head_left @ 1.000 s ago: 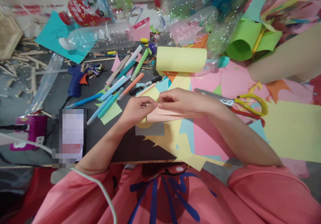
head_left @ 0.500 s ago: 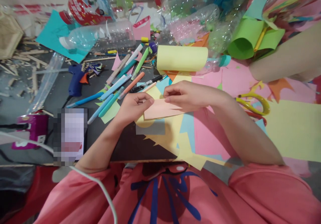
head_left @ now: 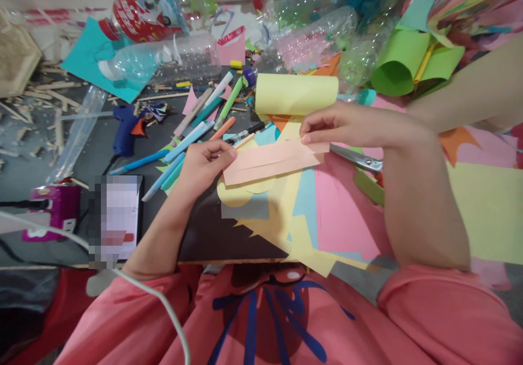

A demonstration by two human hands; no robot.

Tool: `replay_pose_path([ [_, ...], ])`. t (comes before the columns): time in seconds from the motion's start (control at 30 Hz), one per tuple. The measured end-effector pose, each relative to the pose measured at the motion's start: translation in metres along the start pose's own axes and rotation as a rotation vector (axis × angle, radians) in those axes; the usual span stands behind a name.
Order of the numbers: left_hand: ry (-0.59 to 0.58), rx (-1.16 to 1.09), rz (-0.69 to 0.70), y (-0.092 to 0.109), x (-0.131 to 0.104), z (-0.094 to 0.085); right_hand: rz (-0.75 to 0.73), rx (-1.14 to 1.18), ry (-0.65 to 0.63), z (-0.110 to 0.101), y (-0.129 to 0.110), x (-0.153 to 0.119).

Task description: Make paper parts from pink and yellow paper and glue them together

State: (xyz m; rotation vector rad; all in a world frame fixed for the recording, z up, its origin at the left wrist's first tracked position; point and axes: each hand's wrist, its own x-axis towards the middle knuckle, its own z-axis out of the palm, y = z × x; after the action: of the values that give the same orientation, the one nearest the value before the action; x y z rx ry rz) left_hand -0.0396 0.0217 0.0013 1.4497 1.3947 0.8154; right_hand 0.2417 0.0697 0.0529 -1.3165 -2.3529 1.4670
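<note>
Since approx. 1 s ago, right hand (head_left: 351, 128) has been shifted right and far, and peach paper strip (head_left: 272, 163) is now seen unfolded, spread wider betw. both hands. Risk, as judged: strip could be torn or creased if pulled further apart, since it is pinched only at its ends. Left hand (head_left: 202, 166) is nearly closed, thumb and fingers pinching near-left end. Right hand is likewise closed in a pinch on far-right edge. Strip is held just above coloured paper sheets (head_left: 339, 212), near scissors (head_left: 359, 160).
</note>
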Motion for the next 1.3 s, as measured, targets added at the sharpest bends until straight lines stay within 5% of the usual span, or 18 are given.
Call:
replay_pose_path([
  [0.17, -0.009, -0.005, 0.004, 0.000, 0.001, 0.000, 0.031, 0.031, 0.039, -0.009, 0.008, -0.004],
  [0.3, -0.032, 0.011, 0.025, 0.000, 0.001, 0.001, 0.139, -0.016, 0.198, -0.013, 0.000, -0.010],
  [0.53, -0.385, 0.028, -0.020, 0.013, -0.009, 0.010, 0.116, 0.215, 0.608, 0.000, -0.026, -0.007],
  [0.73, -0.502, 0.018, 0.002, 0.025, -0.018, 0.023, -0.014, 0.354, 0.392, 0.020, -0.033, 0.003],
  [1.1, -0.403, -0.106, -0.131, 0.029, -0.018, 0.051, -0.032, 0.520, 0.490, 0.037, -0.023, 0.019],
  [1.23, -0.219, -0.145, -0.108, 0.020, -0.018, 0.059, -0.132, 0.725, 0.772, 0.056, -0.022, 0.032],
  [1.3, -0.167, -0.170, -0.122, 0.015, -0.019, 0.061, -0.047, 0.844, 0.777, 0.072, -0.022, 0.035],
])
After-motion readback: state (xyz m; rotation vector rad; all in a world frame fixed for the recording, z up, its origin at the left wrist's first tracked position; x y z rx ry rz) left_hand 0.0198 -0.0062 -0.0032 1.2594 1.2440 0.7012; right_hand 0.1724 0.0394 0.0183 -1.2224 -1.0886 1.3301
